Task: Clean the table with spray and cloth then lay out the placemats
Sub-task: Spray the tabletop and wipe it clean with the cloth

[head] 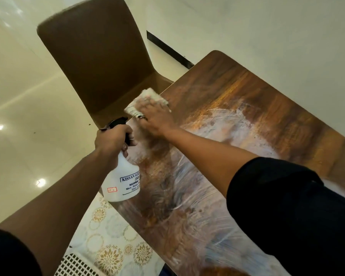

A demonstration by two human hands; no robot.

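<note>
A brown wooden table (pixel 237 100) runs from the lower middle to the upper right, streaked with wet wipe marks. My right hand (pixel 157 116) lies flat on a white cloth (pixel 145 100) at the table's far left edge, blurred by motion. My left hand (pixel 112 140) grips the neck of a white spray bottle (pixel 124 180) with a black trigger head, held upright over the table's near left edge. Placemats (pixel 112 246) with gold floral circles lie below the table edge at the bottom.
A brown chair (pixel 96 56) stands at the table's far left end, its seat tucked against the edge. Glossy cream floor tiles (pixel 18 96) spread to the left. A white lattice object (pixel 78 265) sits by the placemats at the bottom. A pale wall borders the table's right side.
</note>
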